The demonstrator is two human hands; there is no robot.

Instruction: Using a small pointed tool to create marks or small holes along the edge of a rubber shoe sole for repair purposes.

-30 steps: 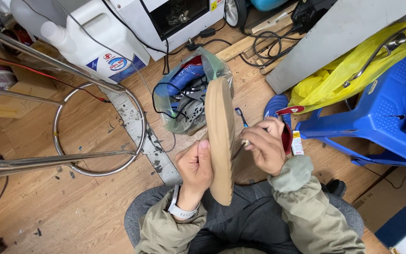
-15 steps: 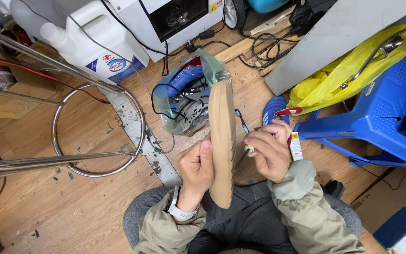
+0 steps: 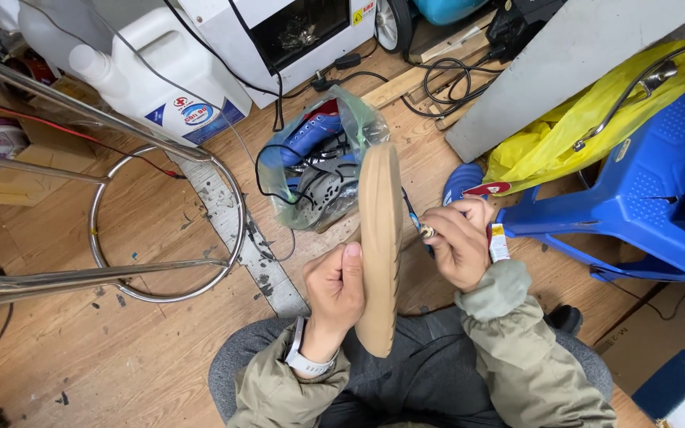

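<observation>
I have the tan round disc (image 3: 380,246) stood on its edge above my lap, seen almost side-on, so it reads as a long narrow oval with a row of small notches down its rim. My left hand (image 3: 334,289) is wrapped around its lower half, thumb pressed flat against the near face and pointing up, fingers curled behind — a firm grip. My right hand (image 3: 457,242) sits just beside the disc's right face, closed around a small tube (image 3: 499,242) with a white and red label, whose end pokes out below my palm; between fingertip and thumb I pinch a small metal tip (image 3: 426,231) close to the disc, though I cannot tell whether it touches. Beyond the disc on the wooden floor (image 3: 120,349) lies a clear plastic bag (image 3: 319,170) stuffed with a blue tool and black cables. To my left stands a chrome stool frame (image 3: 164,261), its ring low over the boards, with a white plastic jug (image 3: 152,79) behind it. To my right are a blue plastic stool (image 3: 636,190) and a yellow bag (image 3: 596,127) draped over it.
</observation>
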